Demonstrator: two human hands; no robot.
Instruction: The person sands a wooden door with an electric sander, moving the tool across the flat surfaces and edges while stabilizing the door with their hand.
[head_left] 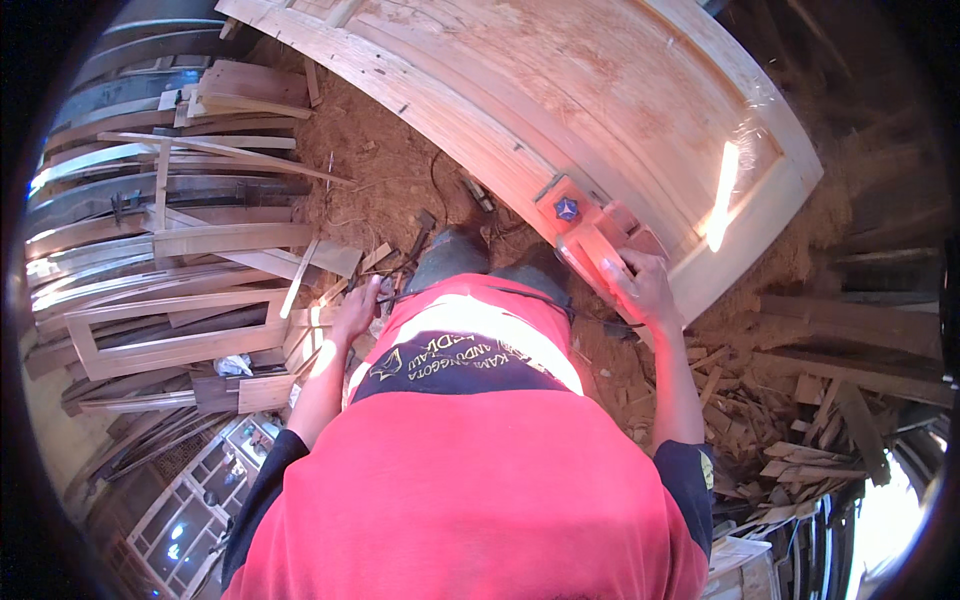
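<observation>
My right hand [643, 290] is wrapped round the rear handle of a red electric planer [607, 238] with a blue knob at its front. The planer rests on the near edge of a pale wooden panel door [480, 105], close to the door's right end. From the planer's rear a dark power cord [530, 293] runs across the front of my body to the left. Down beside my left hip, my left hand [358, 308] is closed on the cord, its thumb uppermost; its lower fingers are partly hidden.
Stacked boards [230, 238] and a small wooden frame [180, 333] fill the left side. Sawdust [350, 150] covers the floor around my feet. Wood offcuts [800, 455] lie heaped at the right. A latticed frame [200, 505] stands at the lower left.
</observation>
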